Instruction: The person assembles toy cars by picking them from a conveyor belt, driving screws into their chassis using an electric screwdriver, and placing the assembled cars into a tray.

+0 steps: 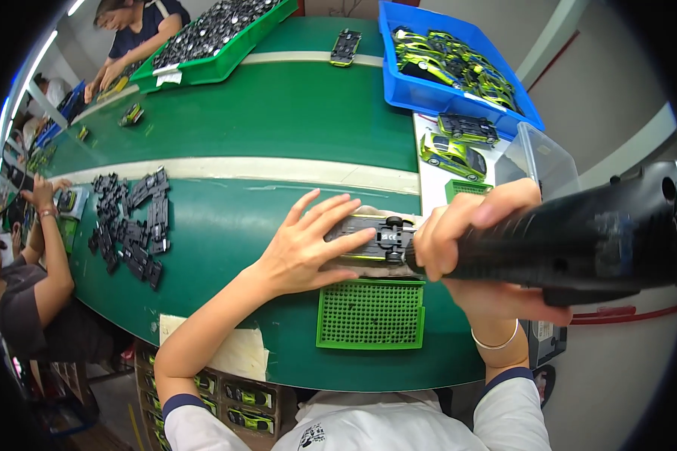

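Note:
A toy car (388, 239) lies upside down, its black underside facing up, on a pale cradle. My left hand (297, 252) steadies it, with the index finger across the underside, the thumb along the near side and the other fingers spread. A large black power screwdriver (572, 244) is in my right hand (447, 239), fingers wrapped round its front end. The tool's narrow end is at the car's right end; my fingers hide the exact contact. Just nearer to me lies a green perforated tray (370, 316) with tiny dark pieces in its holes.
Black chassis parts (132, 225) are heaped at left. A blue bin (459, 90) of green car bodies stands far right, near a finished-looking green car (453, 156) and clear container (538, 161). A green crate (210, 45) holds dark parts. Co-workers sit along the left.

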`<state>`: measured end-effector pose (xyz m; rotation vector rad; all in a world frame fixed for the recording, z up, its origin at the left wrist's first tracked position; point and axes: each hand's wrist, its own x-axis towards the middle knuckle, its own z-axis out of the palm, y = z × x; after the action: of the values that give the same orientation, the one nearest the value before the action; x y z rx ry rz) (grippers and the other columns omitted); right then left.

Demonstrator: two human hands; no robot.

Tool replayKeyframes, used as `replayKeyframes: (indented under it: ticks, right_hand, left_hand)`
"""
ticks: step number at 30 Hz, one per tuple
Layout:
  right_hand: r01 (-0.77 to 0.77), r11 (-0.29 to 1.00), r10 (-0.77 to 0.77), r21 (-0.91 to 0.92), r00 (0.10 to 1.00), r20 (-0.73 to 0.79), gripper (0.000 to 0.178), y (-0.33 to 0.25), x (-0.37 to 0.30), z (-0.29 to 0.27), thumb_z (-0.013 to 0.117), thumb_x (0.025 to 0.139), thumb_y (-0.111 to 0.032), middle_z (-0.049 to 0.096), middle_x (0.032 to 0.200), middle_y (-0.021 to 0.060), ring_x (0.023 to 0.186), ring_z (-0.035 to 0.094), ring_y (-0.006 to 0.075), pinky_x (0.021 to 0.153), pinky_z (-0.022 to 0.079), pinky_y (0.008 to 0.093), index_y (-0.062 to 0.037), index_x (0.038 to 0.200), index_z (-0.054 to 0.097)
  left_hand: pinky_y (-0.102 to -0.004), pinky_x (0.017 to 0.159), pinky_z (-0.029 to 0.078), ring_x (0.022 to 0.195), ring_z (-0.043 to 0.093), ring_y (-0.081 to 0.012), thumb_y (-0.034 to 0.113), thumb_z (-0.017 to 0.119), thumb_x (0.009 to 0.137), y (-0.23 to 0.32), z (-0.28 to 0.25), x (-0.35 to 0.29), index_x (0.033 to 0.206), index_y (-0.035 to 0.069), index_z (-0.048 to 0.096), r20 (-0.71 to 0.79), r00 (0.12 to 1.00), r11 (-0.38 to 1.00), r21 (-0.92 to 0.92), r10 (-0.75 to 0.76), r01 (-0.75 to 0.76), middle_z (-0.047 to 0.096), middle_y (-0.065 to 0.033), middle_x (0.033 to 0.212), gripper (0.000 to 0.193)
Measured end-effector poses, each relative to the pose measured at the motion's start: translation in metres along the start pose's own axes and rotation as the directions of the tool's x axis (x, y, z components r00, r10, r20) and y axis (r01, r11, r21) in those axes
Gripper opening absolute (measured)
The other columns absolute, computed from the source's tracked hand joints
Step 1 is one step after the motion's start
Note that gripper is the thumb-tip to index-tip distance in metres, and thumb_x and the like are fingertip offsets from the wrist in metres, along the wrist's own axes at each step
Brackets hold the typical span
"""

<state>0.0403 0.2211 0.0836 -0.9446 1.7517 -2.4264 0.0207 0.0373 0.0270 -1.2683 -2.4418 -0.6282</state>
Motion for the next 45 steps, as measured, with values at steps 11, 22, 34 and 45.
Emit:
replayKeyframes:
  ticks: [11,22,34,45]
  right_hand:
    - [-0.008,0.995,-0.004,-0.098,0.992,-0.127,0.096,-0.001,0.011,-0.040,0.038,0.049,-0.086,0.046,0.063,0.0050,0.050,0.046,0.0102,0.046,0.039,0.0196,-0.0046,0.099,0.034]
    - [0.113,0.993,-0.117,-0.034,0.978,-0.170,0.075,0.010,0.012,-0.040,0.060,0.071,-0.058,0.056,0.063,0.0027,0.052,0.050,0.0050,0.046,0.040,0.0189,0.0069,0.105,0.045]
    - [0.178,0.980,-0.191,-0.093,0.968,-0.161,0.074,0.021,0.012,-0.039,0.056,0.073,-0.060,0.051,0.055,0.0036,0.047,0.047,0.0101,0.044,0.036,0.0227,0.0061,0.105,0.047]
    - [0.133,0.991,-0.137,-0.032,0.974,-0.180,0.089,-0.015,0.020,-0.044,0.052,0.056,-0.076,0.052,0.061,0.0056,0.045,0.048,0.0085,0.042,0.039,0.0191,0.0046,0.094,0.044]
  left_hand:
    - [-0.0364,0.078,0.043,0.094,0.053,-0.0241,0.031,0.068,0.065,0.007,0.009,0.026,0.107,0.019,0.058,0.011,0.999,0.999,0.003,0.049,-0.049,0.054,-0.0066,0.104,0.045]
    - [-0.0361,0.077,0.042,0.092,0.053,-0.0242,0.030,0.069,0.063,0.006,0.010,0.028,0.105,0.018,0.059,0.037,0.999,1.000,0.009,0.020,-0.020,0.054,-0.0061,0.106,0.044]
    - [-0.0363,0.077,0.042,0.092,0.053,-0.0244,0.030,0.069,0.063,0.007,0.009,0.029,0.100,0.017,0.061,0.055,0.998,1.000,0.026,0.015,-0.017,0.054,-0.0060,0.105,0.040]
    - [-0.0411,0.099,0.026,0.117,0.037,-0.0323,0.022,0.079,0.053,-0.007,0.005,0.000,0.126,0.005,0.032,-0.039,0.957,0.927,-0.262,-0.288,0.269,0.038,-0.0160,0.129,0.088]
